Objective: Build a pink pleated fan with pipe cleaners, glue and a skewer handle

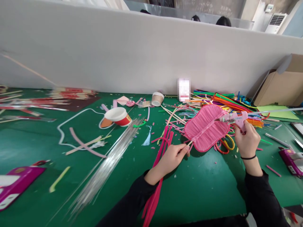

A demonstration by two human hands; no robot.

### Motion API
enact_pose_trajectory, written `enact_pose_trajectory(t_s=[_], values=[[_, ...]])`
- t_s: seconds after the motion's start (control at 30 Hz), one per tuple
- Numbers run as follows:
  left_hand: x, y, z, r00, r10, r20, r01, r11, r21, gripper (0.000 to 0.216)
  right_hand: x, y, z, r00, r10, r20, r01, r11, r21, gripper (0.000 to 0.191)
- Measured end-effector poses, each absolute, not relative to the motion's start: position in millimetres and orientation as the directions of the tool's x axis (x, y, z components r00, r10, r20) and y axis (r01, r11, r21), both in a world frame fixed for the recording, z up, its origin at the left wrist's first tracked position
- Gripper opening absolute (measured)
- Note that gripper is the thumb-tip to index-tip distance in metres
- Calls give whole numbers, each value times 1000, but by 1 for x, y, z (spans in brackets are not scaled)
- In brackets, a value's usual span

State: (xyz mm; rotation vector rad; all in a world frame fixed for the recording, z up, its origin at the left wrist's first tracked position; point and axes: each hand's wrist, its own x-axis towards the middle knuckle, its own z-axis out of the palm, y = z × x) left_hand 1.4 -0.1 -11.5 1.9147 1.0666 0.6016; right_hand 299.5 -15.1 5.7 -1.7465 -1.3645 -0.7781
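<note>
Between the thumb and fingers of my left hand (174,159) is the thin pale stick handle of a pink fan (205,124). The fan is held tilted above the table, its ribbed face towards me, with a strip running along its middle. My right hand (247,140) is closed around a pink glue gun (239,119). The gun's nozzle points left and lies at the fan's upper right, by the middle strip; whether it touches cannot be made out. Under my left forearm run dark pink pipe cleaners (156,189). Scissors (226,145) with orange and yellow handles lie partly behind the fan.
A green table (194,195) carries a bundle of silvery wires (109,160), a red and white paper cup (118,116), a blue tassel (147,137) and colourful pipe cleaners (227,101). Purple cutters (21,181) sit left, a cardboard box (279,85) right. A white partition (118,53) stands behind.
</note>
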Motion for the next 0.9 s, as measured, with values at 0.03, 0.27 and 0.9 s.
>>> enact_pose_trajectory(t_s=[0.03,0.27,0.9], values=[[1,0,-11,523,852,13,448,-288,846,45,299,-15,7,245,501,830,970,-139,-202,32],[-1,0,-8,529,849,-2,453,-280,846,45,297,-15,14,306,507,806,951,-209,-229,33],[-1,2,-11,553,833,-10,465,-299,833,44,308,-16,19,212,638,740,977,-154,-147,36]])
